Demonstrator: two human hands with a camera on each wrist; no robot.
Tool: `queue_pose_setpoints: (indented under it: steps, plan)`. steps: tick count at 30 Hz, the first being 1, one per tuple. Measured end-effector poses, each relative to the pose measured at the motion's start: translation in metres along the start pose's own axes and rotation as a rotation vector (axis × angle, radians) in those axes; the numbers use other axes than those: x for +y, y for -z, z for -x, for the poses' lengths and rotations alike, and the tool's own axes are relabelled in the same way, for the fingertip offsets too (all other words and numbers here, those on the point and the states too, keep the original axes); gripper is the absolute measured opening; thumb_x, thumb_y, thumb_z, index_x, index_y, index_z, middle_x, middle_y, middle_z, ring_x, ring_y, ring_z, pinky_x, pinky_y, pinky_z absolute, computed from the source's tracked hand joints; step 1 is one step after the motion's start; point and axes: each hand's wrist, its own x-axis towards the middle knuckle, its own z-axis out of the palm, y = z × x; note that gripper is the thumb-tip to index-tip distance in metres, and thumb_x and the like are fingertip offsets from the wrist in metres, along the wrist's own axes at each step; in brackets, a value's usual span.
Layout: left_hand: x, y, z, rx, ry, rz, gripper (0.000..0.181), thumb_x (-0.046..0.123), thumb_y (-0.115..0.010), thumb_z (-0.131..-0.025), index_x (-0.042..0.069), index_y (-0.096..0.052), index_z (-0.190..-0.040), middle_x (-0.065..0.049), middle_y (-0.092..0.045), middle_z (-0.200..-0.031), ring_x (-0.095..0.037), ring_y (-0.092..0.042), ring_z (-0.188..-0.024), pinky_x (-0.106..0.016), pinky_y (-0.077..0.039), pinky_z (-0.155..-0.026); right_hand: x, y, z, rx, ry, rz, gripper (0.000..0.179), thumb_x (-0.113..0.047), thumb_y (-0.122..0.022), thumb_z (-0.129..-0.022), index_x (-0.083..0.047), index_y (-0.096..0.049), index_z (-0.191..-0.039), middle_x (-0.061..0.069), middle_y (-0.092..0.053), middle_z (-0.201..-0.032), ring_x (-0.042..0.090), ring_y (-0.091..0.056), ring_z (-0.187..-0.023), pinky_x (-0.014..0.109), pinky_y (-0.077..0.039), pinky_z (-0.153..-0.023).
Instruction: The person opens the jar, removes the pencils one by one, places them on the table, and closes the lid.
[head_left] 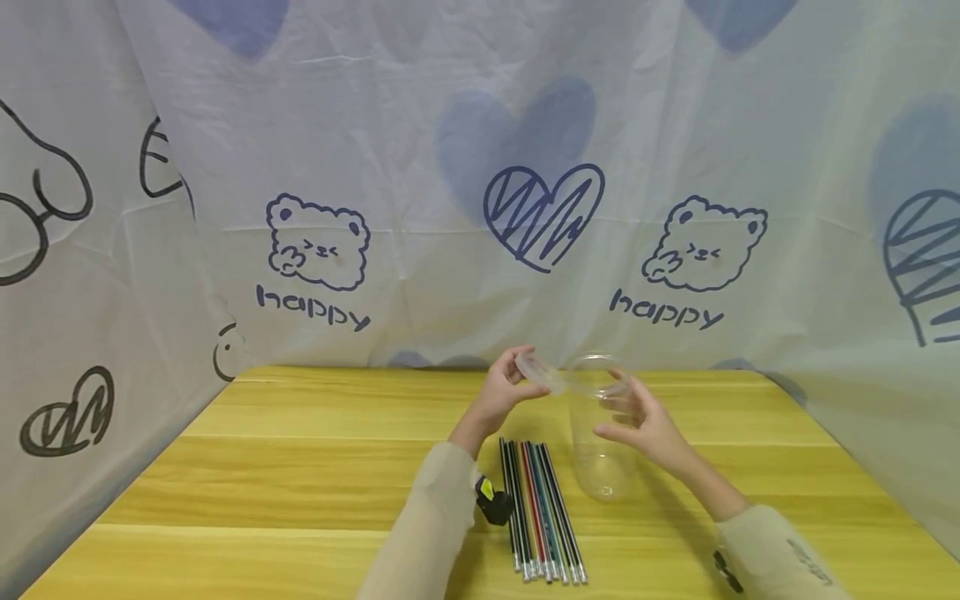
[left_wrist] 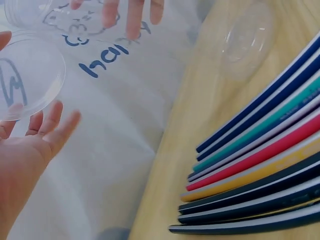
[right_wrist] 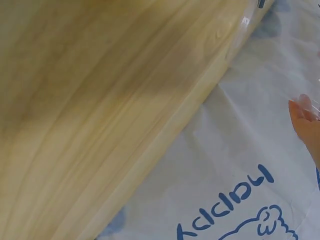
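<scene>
My left hand (head_left: 501,393) pinches a round clear plastic lid (head_left: 540,372) by its edge, thumb below and fingers above, tilted beside the mouth of a tall clear plastic jar (head_left: 592,446). The jar stands upright on the table with its top uncovered and nothing inside. Around the jar's upper right side, my right hand (head_left: 651,423) holds it between thumb and fingers. In the left wrist view the lid (left_wrist: 42,75) shows as a see-through disc above the left palm. Only part of the right hand (right_wrist: 307,127) appears at the right edge of the right wrist view.
Several pencils (head_left: 542,508) lie side by side on the wooden table (head_left: 285,483), left of the jar and close to the left forearm. Their colours include black, red, yellow and teal, with silvery ends toward me. A printed cloth (head_left: 420,275) hangs behind the table.
</scene>
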Motion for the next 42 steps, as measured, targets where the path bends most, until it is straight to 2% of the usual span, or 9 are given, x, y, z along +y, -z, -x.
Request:
queue_pose_setpoints:
  steps: [3, 7, 13, 16, 19, 24, 29, 33, 42]
  plan:
    - [0.006, 0.001, 0.001, -0.014, -0.022, -0.042, 0.064, -0.013, -0.058, -0.073, -0.006, -0.032, -0.131, -0.025, -0.038, -0.128, -0.034, -0.045, -0.11, -0.032, -0.047, -0.083, 0.0, -0.003, -0.002, -0.014, -0.006, -0.011, 0.078, 0.001, -0.068, -0.075, -0.001, -0.022, -0.138, 0.027, -0.044, -0.118, 0.047, -0.044, -0.107, 0.046, -0.042, -0.087]
    - [0.015, 0.003, 0.002, -0.021, -0.052, -0.13, 0.061, -0.002, -0.061, -0.076, -0.001, -0.036, -0.132, -0.018, -0.04, -0.131, -0.028, -0.048, -0.101, -0.032, -0.046, -0.082, 0.0, -0.006, -0.005, -0.033, -0.007, 0.01, 0.078, -0.002, -0.068, -0.075, -0.003, -0.021, -0.138, 0.026, -0.043, -0.119, 0.045, -0.044, -0.107, 0.052, -0.041, -0.087]
    - [0.029, 0.001, 0.003, -0.048, -0.071, -0.218, 0.054, 0.009, -0.058, -0.084, 0.001, -0.037, -0.133, -0.014, -0.052, -0.11, -0.017, -0.05, -0.091, -0.04, -0.044, -0.086, 0.0, -0.011, -0.007, -0.047, 0.008, 0.06, 0.079, -0.005, -0.07, -0.074, -0.005, -0.022, -0.137, 0.024, -0.046, -0.117, 0.042, -0.045, -0.105, 0.053, -0.04, -0.086]
    - [0.036, -0.001, 0.004, -0.06, -0.068, -0.299, 0.057, 0.012, -0.059, -0.084, 0.003, -0.035, -0.134, -0.014, -0.051, -0.106, -0.021, -0.049, -0.092, -0.043, -0.044, -0.084, 0.0, -0.014, -0.008, -0.057, 0.012, 0.069, 0.081, -0.007, -0.071, -0.074, -0.007, -0.021, -0.137, 0.024, -0.047, -0.117, 0.042, -0.045, -0.106, 0.054, -0.039, -0.085]
    - [0.043, -0.004, 0.005, -0.072, -0.049, -0.381, 0.065, 0.016, -0.062, -0.082, 0.007, -0.03, -0.138, -0.015, -0.049, -0.113, -0.025, -0.049, -0.097, -0.039, -0.046, -0.082, -0.001, -0.016, -0.01, -0.066, 0.006, 0.069, 0.083, -0.008, -0.072, -0.073, -0.009, -0.021, -0.137, 0.024, -0.046, -0.12, 0.043, -0.044, -0.107, 0.057, -0.038, -0.086]
    - [0.053, -0.007, 0.006, -0.098, -0.048, -0.504, 0.065, 0.024, -0.065, -0.08, 0.008, -0.034, -0.135, -0.014, -0.05, -0.116, -0.025, -0.049, -0.099, -0.031, -0.047, -0.078, -0.003, -0.021, -0.011, -0.086, -0.014, 0.074, 0.085, -0.011, -0.074, -0.07, -0.007, -0.022, -0.136, 0.023, -0.044, -0.121, 0.043, -0.044, -0.107, 0.057, -0.036, -0.087]
    - [0.056, -0.013, 0.008, -0.149, -0.075, -0.615, 0.064, 0.027, -0.068, -0.077, 0.006, -0.039, -0.131, -0.009, -0.053, -0.11, -0.02, -0.051, -0.096, -0.028, -0.048, -0.075, -0.002, -0.023, -0.011, -0.099, -0.029, 0.085, 0.084, -0.011, -0.074, -0.07, -0.004, -0.022, -0.135, 0.024, -0.041, -0.124, 0.044, -0.043, -0.107, 0.059, -0.035, -0.088]
    - [0.058, -0.021, 0.009, -0.195, -0.081, -0.714, 0.07, 0.031, -0.069, -0.074, 0.006, -0.039, -0.132, -0.01, -0.053, -0.113, -0.019, -0.051, -0.098, -0.029, -0.047, -0.077, -0.001, -0.023, -0.01, -0.093, -0.028, 0.089, 0.082, -0.01, -0.074, -0.069, -0.004, -0.023, -0.134, 0.024, -0.039, -0.126, 0.044, -0.043, -0.107, 0.059, -0.034, -0.088]
    - [0.063, -0.025, 0.01, -0.217, -0.075, -0.85, 0.076, 0.039, -0.07, -0.072, 0.006, -0.039, -0.133, -0.011, -0.053, -0.118, -0.02, -0.051, -0.102, -0.033, -0.047, -0.08, -0.004, -0.026, -0.011, -0.1, -0.018, 0.121, 0.082, -0.013, -0.074, -0.068, -0.005, -0.025, -0.133, 0.021, -0.042, -0.124, 0.039, -0.045, -0.106, 0.058, -0.035, -0.087]
